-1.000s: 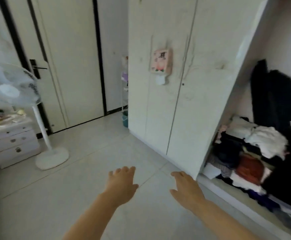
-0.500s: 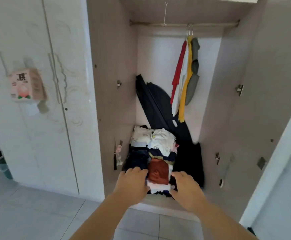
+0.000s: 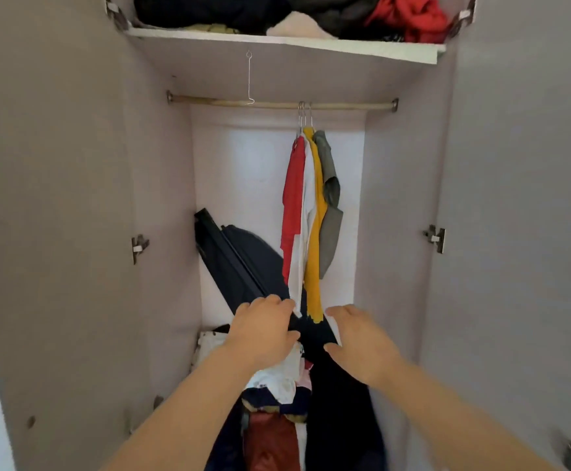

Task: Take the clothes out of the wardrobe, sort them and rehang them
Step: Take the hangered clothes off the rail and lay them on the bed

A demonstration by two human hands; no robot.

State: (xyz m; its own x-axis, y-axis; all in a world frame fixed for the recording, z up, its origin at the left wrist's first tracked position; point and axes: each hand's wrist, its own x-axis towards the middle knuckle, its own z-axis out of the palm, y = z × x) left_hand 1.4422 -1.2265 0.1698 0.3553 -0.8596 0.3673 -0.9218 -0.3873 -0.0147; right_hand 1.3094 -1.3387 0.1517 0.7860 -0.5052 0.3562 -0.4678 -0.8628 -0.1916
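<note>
The open wardrobe has a wooden rail (image 3: 345, 105) across its top. From the rail hang a red shirt (image 3: 293, 202), a white one (image 3: 308, 215), a yellow one (image 3: 315, 232) and a grey one (image 3: 331, 205), bunched together on metal hangers. My left hand (image 3: 263, 329) is stretched forward just below the hems, on their left. My right hand (image 3: 359, 338) is stretched forward on their right. Both hands hold nothing, with relaxed fingers. A pile of folded clothes (image 3: 277, 402) lies on the wardrobe floor under my arms.
A dark flat case (image 3: 240, 263) leans against the back wall on the left. An empty wire hook (image 3: 250, 79) hangs on the rail's left part. The upper shelf (image 3: 311, 45) holds heaped dark, white and red clothes. Wardrobe side walls stand close on both sides.
The view turned from the room to the wardrobe and rose towards the rail. Both hands lifted from over the floor pile up to the hems of the hanging shirts.
</note>
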